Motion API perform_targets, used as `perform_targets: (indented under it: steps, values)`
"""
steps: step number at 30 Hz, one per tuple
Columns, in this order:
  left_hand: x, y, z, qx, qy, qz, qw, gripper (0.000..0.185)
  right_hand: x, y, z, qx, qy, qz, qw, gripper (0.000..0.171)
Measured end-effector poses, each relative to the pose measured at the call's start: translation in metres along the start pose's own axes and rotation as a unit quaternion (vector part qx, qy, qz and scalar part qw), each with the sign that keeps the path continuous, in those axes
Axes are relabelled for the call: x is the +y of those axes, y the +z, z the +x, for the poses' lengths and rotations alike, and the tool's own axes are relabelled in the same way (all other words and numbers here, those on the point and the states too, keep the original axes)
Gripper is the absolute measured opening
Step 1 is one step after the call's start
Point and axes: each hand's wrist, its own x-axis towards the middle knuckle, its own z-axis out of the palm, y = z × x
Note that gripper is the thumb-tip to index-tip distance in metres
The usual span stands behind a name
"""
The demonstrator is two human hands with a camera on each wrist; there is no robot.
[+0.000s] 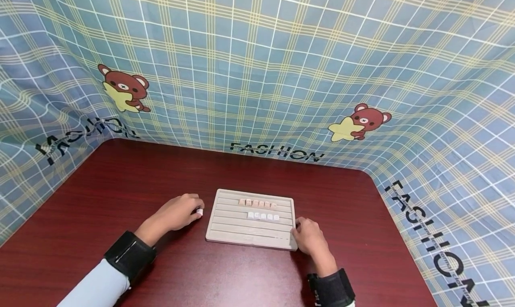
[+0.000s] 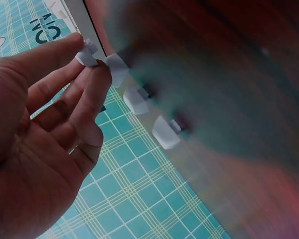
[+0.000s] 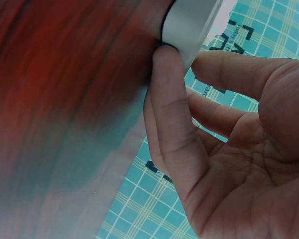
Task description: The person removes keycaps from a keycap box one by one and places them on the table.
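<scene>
The left hand (image 1: 179, 213) pinches one small white keycap (image 2: 86, 55) between thumb and fingertip, above or at the table (image 1: 249, 275); the exact height we cannot tell. The hold is only with the tips, so we think this cap could turn or slip out if the pinch becomes a little loose. In the left wrist view we see also three loose keycaps (image 2: 135, 101) in a line near these fingers; in the head view we do not see them, probably because the hand covers them. If the hand sweeps low, it could push them away or knock them over — for us, this is the most probable trouble on this side.

To the right of that hand, and apart from it, the tray (image 1: 231, 239) lies on the table with its long ledges. It carries six pink keycaps (image 1: 255, 203) in an upper row and five white keycaps (image 1: 263, 216) in a row below. The neighbours stand close, so a careless touch on one cap could disturb the others in its row.

At the far side, the right hand (image 1: 310, 236) is clamped on the tray's right edge with thumb and finger. This should steady the tray — but if it pulls or lifts, the tray could slide or tilt, and both rows would shift together.
</scene>
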Motion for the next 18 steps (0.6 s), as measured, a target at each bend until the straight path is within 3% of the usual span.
perform_targets:
  steps: [18]
  values:
    - [-0.0076,0.0095,-0.0052,0.005,0.012,-0.004,0.9999,0.011,-0.0009,0.001,-0.0005,-0.001,0.001,0.0,1.0,0.031]
